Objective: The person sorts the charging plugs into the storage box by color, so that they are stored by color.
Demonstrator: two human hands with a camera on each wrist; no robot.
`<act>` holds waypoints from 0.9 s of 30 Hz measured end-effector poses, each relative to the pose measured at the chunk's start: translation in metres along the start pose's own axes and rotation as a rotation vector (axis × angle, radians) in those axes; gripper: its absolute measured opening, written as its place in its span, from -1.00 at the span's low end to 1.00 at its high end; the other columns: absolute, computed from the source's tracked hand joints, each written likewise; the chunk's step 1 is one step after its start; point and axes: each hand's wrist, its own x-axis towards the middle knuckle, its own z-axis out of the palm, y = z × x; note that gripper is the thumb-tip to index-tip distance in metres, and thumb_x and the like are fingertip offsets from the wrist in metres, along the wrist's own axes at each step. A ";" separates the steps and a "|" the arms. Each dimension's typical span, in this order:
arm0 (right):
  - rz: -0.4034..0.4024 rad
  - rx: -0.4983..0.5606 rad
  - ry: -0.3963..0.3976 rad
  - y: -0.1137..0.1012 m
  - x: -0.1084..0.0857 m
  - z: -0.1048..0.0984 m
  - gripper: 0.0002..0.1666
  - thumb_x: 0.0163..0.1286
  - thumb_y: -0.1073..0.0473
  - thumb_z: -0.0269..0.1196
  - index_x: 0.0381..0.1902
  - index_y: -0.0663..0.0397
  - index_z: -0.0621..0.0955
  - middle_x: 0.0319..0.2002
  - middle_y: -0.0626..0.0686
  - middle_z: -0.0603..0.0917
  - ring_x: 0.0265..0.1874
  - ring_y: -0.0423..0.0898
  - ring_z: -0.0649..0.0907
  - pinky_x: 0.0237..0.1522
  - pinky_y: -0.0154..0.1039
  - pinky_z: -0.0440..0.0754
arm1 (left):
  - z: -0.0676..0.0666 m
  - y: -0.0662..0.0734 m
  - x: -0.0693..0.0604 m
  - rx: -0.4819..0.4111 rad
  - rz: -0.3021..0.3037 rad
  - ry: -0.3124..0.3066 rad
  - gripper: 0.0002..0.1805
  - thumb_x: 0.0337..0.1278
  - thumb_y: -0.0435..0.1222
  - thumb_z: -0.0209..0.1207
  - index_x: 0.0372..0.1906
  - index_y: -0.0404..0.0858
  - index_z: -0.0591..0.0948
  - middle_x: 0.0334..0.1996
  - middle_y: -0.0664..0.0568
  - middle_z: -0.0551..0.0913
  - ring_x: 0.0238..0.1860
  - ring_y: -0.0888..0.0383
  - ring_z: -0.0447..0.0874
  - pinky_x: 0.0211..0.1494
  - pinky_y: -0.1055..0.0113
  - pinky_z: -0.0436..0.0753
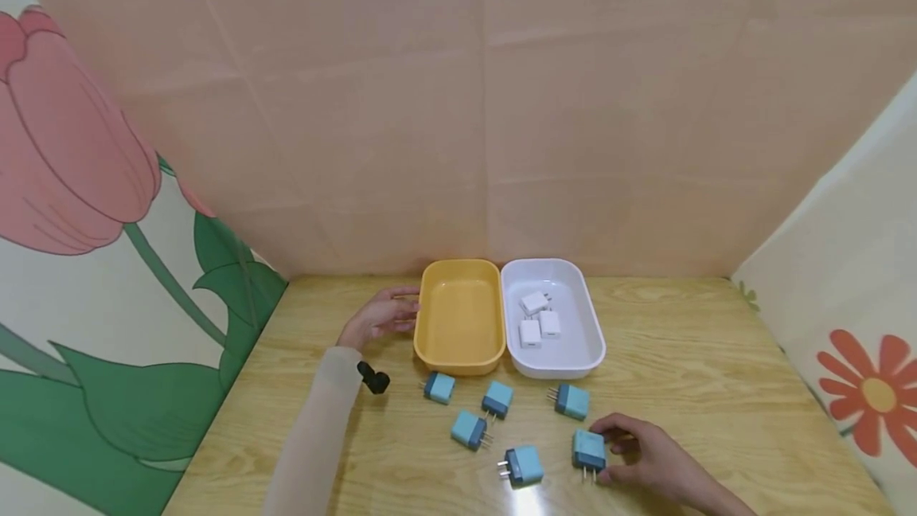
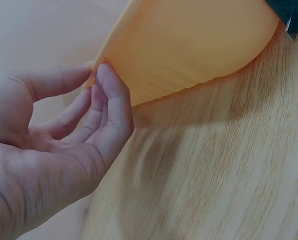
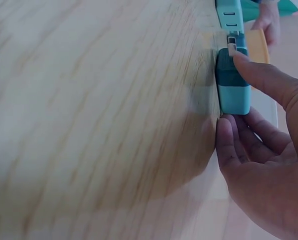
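My left hand (image 1: 383,314) pinches the left rim of an orange-yellow tray (image 1: 423,353) between thumb and fingertips, as the left wrist view shows. Close to the right side of a two-tone blue plug charger (image 1: 589,448) is my right hand (image 1: 645,456), fingers bent. Its thumb is by the metal prongs and its fingertips by the lighter end. In the right wrist view the thumb (image 3: 269,77) overlaps the charger's dark part (image 3: 231,70); firm contact cannot be made out. That charger lies on the wooden table.
Several more blue chargers, such as one (image 1: 525,465) to the left, are scattered before the trays. A white tray (image 1: 595,341) stands against the yellow one, holding white chargers (image 1: 530,333). A pinkish cloth wall (image 1: 458,142) rises behind. A black device (image 1: 374,378) sits at the left wrist.
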 end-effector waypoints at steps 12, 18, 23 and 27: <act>0.027 0.053 -0.019 0.001 -0.001 0.000 -0.30 0.15 0.00 0.62 0.17 0.17 0.62 0.14 0.18 0.70 -0.05 -0.46 0.65 -0.02 -0.44 0.68 | -0.003 -0.003 0.004 -0.014 0.013 -0.019 -0.43 0.47 -0.43 0.18 0.51 -0.29 0.41 -0.03 -0.02 0.80 -0.10 0.17 0.79 -0.01 0.25 0.80; 0.035 0.068 -0.037 0.002 0.000 0.001 -0.27 0.15 -0.02 0.62 0.18 0.17 0.62 0.15 0.15 0.70 -0.03 -0.42 0.69 0.02 -0.35 0.72 | -0.004 -0.005 0.005 -0.042 0.006 -0.023 -0.42 0.46 -0.44 0.18 0.51 -0.28 0.42 -0.10 0.03 0.81 -0.14 0.19 0.79 -0.08 0.30 0.78; 0.029 0.078 -0.034 0.002 0.001 0.001 -0.29 0.15 0.04 0.61 0.19 0.21 0.62 0.16 0.20 0.71 -0.01 -0.35 0.73 0.05 -0.19 0.77 | -0.004 -0.005 0.007 -0.056 0.002 -0.025 -0.41 0.45 -0.45 0.19 0.51 -0.30 0.41 -0.13 0.05 0.81 -0.15 0.20 0.79 -0.11 0.30 0.78; 0.039 0.050 -0.024 0.000 0.002 0.000 -0.30 0.14 0.07 0.62 0.19 0.20 0.65 0.17 0.19 0.72 0.01 -0.28 0.75 0.07 -0.13 0.76 | -0.004 -0.005 0.007 -0.050 0.002 -0.025 -0.41 0.45 -0.45 0.18 0.52 -0.30 0.41 -0.12 0.04 0.81 -0.15 0.19 0.79 -0.11 0.30 0.78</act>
